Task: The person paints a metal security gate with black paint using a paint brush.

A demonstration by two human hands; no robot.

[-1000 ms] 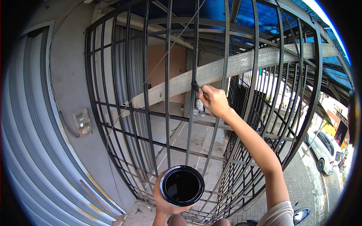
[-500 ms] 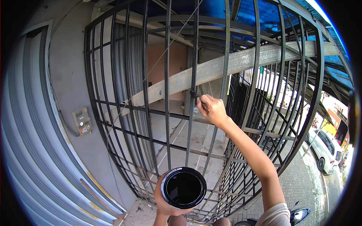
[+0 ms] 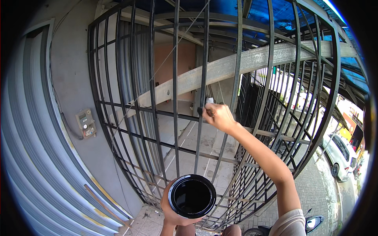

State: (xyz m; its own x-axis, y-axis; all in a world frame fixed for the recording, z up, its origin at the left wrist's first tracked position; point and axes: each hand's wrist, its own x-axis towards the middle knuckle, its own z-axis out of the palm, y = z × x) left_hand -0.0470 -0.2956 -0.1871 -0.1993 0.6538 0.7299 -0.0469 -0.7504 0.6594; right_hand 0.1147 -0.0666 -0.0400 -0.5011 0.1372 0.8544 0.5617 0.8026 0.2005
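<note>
My left hand (image 3: 168, 208) is wrapped round the side of a round paint can (image 3: 213, 194) at the bottom of the view. Glossy black paint (image 3: 191, 196) shows inside its open top. Farther up, my right hand (image 3: 221, 119) is closed round a paintbrush (image 3: 200, 111), only partly seen past the fingers. Its dark bristles touch an upright bar (image 3: 203, 86) of the metal grille, near a crossbar (image 3: 183, 116). Bars on the left look black, while several to the right are greyer.
A pale metal beam (image 3: 252, 61) slants behind the grille. On the left are a corrugated shutter (image 3: 43, 149) and a wall-mounted electricity meter (image 3: 86, 122). A thin wire (image 3: 167, 59) crosses the bars. At right stand a parked motorcycle (image 3: 315, 223) and a white car (image 3: 339, 155).
My right hand has moved down a little along the upright bar with the paintbrush, to near the crossbar. My left hand holds the can in the same place.
</note>
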